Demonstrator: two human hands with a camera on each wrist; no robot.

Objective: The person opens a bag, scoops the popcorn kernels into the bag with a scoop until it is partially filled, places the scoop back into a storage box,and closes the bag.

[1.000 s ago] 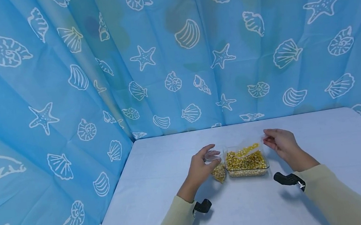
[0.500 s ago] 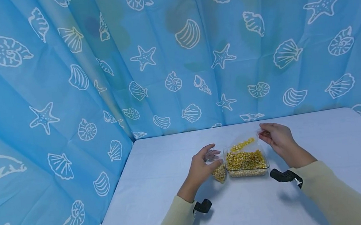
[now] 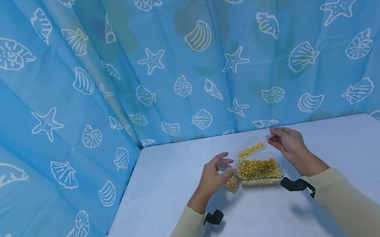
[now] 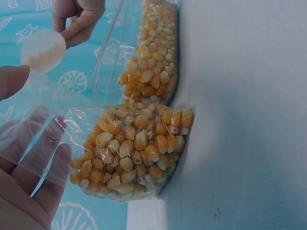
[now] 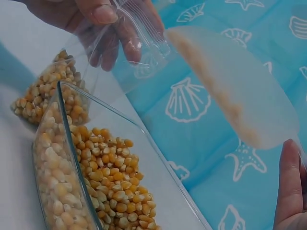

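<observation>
My left hand (image 3: 210, 180) holds a clear zip bag (image 4: 129, 153) by its upper part, thumb on one side and fingers on the other. Corn kernels fill the bottom of the bag, which hangs close to the table, and its mouth gapes. My right hand (image 3: 290, 146) grips the handle of a translucent scoop (image 5: 240, 86). A row of yellow kernels (image 3: 250, 149) lies in the scoop, which is raised above the far side of a glass container (image 3: 261, 182). That container stands just right of the bag, and corn kernels (image 5: 115, 182) are heaped inside it.
A white cloth covers the table (image 3: 180, 154). Behind it and along the left hangs a blue curtain (image 3: 176, 58) printed with white shells and starfish. Black wrist cameras (image 3: 214, 217) stick out from both sleeves.
My right hand has lifted the scoop out of the container's kernels, moving it up, back and slightly left. The left hand and bag have barely moved.
</observation>
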